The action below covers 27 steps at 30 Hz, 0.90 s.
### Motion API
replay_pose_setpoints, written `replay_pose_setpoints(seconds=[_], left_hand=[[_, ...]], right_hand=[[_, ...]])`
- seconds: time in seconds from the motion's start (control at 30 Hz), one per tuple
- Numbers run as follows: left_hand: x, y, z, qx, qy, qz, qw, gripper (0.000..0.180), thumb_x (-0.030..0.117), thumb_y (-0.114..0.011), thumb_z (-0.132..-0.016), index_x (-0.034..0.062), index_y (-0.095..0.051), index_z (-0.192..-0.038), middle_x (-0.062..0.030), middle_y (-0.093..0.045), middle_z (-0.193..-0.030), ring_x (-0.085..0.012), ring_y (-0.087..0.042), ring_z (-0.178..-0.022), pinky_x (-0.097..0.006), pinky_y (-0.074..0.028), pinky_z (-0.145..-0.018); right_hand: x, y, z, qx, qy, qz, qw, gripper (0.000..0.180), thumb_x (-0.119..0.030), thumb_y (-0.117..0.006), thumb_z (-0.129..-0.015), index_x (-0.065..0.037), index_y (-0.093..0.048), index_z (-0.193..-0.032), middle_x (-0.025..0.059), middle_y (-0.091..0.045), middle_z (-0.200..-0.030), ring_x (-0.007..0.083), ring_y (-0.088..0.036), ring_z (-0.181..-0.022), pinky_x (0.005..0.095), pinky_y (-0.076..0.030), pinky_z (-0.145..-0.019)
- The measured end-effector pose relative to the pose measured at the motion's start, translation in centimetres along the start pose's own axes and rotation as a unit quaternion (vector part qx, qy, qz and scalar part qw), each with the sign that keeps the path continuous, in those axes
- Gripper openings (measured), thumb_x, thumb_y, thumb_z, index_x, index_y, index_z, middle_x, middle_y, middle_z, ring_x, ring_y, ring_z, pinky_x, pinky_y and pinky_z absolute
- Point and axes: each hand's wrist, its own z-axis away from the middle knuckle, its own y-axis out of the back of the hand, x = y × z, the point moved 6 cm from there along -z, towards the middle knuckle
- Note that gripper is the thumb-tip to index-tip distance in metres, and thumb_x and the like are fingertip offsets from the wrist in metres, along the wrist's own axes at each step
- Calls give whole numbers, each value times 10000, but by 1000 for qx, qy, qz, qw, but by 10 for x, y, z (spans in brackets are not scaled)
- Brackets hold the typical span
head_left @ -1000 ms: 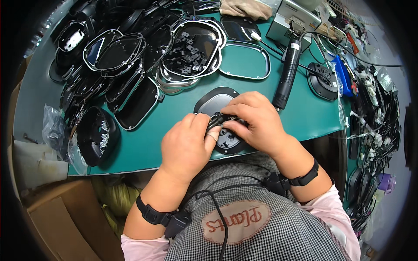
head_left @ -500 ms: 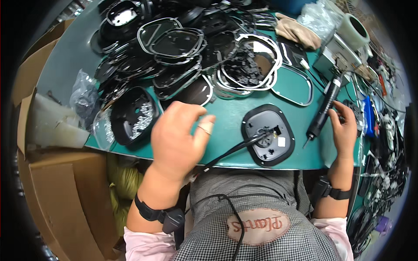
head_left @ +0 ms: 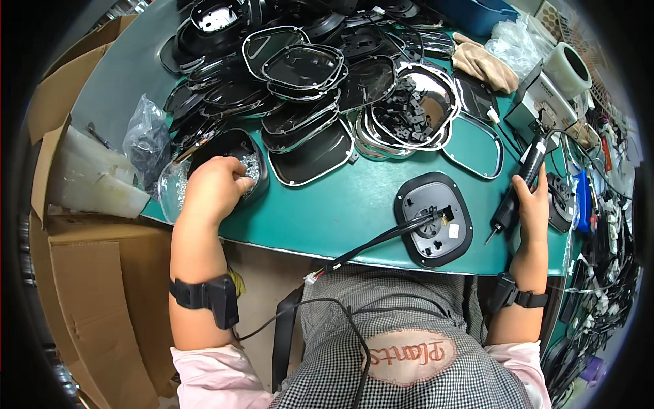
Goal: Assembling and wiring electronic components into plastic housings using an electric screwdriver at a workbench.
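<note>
1. Was an assembly workshop bench: green work table (head_left: 327, 204) heaped with black oval housings (head_left: 300, 75).
2. Electric screwdriver (head_left: 519, 180), cardboard boxes (head_left: 88, 286), loose cables (head_left: 613, 273) alongside.

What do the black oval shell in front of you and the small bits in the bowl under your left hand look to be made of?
Oval shell: likely moulded plastic, matte black, dull sheen with moulded ribs. Small bits by the left hand: probably metal screws, silvery and glinting, too small to confirm.
</note>
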Motion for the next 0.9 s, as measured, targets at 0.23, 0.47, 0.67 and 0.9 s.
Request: replay_pose_setpoints(seconds=[0.23,0.47,0.67,0.9], left_hand=[[-4,-24,-19,-125,7,11,992,164,125,-736,-800,27,-719,-931,-179,-692,-817,-309,-681,-769,-397,-527,-721],[-11,-5,-17,-46,-15,59,997,103,91,-662,-784,-1,-622,-808,-149,-647,-768,-268,-637,-725,-354,-503,-703],[25,13,17,13,0,453,891,58,27,-622,-862,60,-575,-871,-18,-649,-870,-39,-517,-679,-183,-382,-556],[175,-68,87,-243,-18,780,576,210,161,-698,-933,-4,-650,-1055,-65,-655,-826,-42,-442,-545,-191,-359,-479]], right_hand=[[-32,17,17,-4,19,-211,977,588,-156,-643,-941,-32,-419,-1471,31,-590,-886,79,-554,-771,223,-459,-643],[-76,34,32,9,48,-289,956,466,-174,-660,-916,-18,-492,-1323,50,-601,-853,124,-587,-655,259,-498,-609],[-120,39,54,-33,112,-536,836,479,-200,-627,-921,10,-480,-1326,62,-550,-863,169,-568,-743,315,-490,-682],[-193,9,104,-184,214,-743,607,558,-390,-744,-895,-15,-527,-1247,25,-550,-902,155,-554,-730,332,-466,-698]])
